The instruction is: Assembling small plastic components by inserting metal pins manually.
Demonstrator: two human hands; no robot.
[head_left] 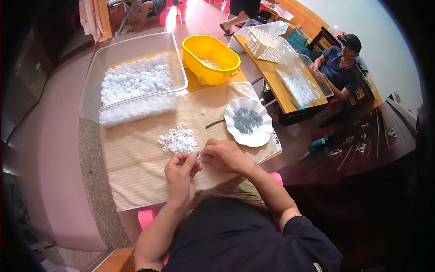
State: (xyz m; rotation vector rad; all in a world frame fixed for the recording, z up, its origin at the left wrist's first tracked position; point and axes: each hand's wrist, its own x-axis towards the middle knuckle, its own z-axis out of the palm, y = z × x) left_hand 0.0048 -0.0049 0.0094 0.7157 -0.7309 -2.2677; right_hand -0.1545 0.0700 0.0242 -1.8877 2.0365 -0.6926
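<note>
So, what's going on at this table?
The person's left hand pinches something small, mostly hidden, and the right hand meets it at the fingertips. Just beyond, a pile of white pieces lies on the cloth, with a plate of grey bits to its right. Farther back stand a clear bin of more pieces and a yellow tub.

Glare whitens the floor (pixel 197 22) at upper centre; the cloth (pixel 136 170) mid-frame is bright, the lower right dim; straight edges bow near black corners.

Lettering (pixel 276 138) (seemingly Latin) on tablecloth (pixel 140 167)
</note>
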